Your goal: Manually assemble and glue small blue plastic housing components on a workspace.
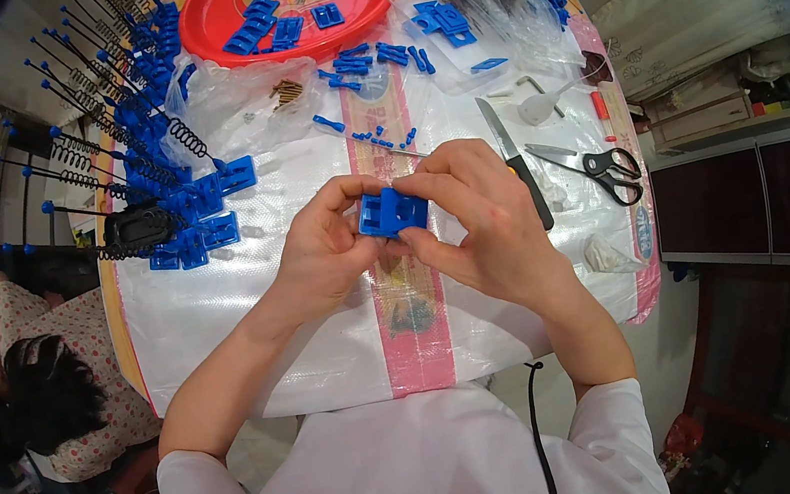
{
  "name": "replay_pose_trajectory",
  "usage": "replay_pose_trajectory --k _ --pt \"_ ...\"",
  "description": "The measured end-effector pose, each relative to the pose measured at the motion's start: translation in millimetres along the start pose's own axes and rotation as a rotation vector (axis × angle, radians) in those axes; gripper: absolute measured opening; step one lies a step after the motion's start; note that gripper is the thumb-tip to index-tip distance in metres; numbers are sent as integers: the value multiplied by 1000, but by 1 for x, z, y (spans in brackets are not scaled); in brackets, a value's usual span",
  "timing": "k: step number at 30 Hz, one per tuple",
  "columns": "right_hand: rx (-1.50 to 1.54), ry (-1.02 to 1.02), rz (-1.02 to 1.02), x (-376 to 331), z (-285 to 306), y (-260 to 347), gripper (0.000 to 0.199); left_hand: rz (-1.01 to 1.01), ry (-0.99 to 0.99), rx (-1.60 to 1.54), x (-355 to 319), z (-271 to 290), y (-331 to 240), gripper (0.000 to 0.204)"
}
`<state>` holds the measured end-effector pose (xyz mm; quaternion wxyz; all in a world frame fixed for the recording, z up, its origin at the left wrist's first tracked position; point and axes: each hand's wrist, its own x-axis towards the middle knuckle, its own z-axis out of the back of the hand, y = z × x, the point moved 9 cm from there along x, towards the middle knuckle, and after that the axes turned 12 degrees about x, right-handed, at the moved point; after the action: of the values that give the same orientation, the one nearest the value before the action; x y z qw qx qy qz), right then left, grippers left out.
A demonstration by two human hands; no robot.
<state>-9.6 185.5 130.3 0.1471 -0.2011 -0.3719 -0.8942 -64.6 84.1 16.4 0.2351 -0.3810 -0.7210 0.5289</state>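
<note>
Over the middle of the table, a blue plastic part (393, 213) with a raised block and square openings is held between both hands. My left hand (324, 247) pinches its left end with thumb and fingers. On the right side, the fingers and thumb of my right hand (483, 212) close around its top and lower edge. Just beyond the hands lie several small blue pegs (382, 141) and a longer blue piece (329, 124). A thin metal shaft (402, 151) points out near my right fingers; its other end is hidden.
Blue assemblies (196, 199) with black springs and rods crowd the left edge. At the back stand a red basin (194, 23) of blue parts and brass-coloured screws (288, 92) on plastic film. A knife (530, 189) and black-handled scissors (613, 178) lie right of my right hand.
</note>
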Motion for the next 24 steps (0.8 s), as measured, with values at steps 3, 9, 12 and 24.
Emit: replay_pose_trajectory --k 3,9,12,24 --pt "-7 -26 17 3 0 3 42 -38 7 -53 0 -2 -4 55" --pt "-18 -30 4 1 -1 -3 42 -10 15 -209 1 2 -3 56" --pt "-24 -19 -25 2 1 -5 41 8 19 -292 2 4 0 50" --pt "0 -24 -12 -1 4 -2 41 132 42 -455 5 4 20 46"
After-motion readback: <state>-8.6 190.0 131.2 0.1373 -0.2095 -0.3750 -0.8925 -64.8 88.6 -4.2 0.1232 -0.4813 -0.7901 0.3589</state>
